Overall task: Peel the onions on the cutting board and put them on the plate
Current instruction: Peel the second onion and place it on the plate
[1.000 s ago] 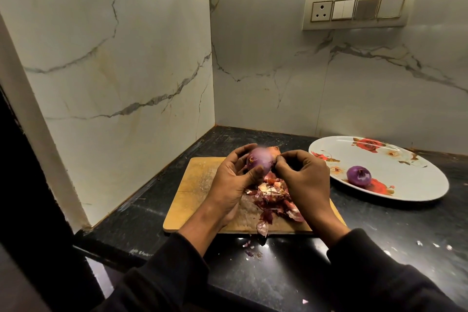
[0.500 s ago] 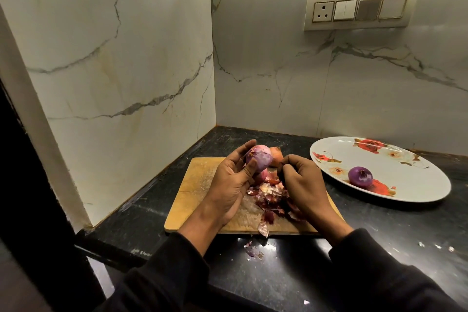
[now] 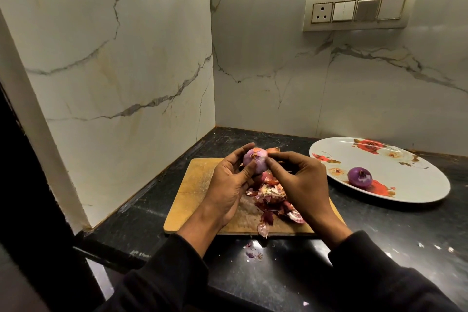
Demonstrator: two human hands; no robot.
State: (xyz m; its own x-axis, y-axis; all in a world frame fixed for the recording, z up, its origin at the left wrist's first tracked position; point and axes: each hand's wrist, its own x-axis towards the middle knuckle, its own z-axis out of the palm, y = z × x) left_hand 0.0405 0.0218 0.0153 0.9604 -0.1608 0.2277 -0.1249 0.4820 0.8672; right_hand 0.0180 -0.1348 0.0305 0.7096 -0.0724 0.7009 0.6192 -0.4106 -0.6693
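The red onion (image 3: 255, 163) is cupped by the left hand (image 3: 229, 185); its skin is pinched by the right hand (image 3: 298, 180); a slip could drop it onto the peel pile (image 3: 272, 197).

Both hands raised together — left grip (image 3: 229, 180) cupped, right grip (image 3: 296, 180) pinching.

Right hand (image 3: 298, 180) back at onion (image 3: 255, 163)

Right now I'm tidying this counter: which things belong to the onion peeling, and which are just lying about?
Job: held onion, left hand, right hand, cutting board, plate, peeled onion.
Lying about: skin pile, counter scraps, switch panel.
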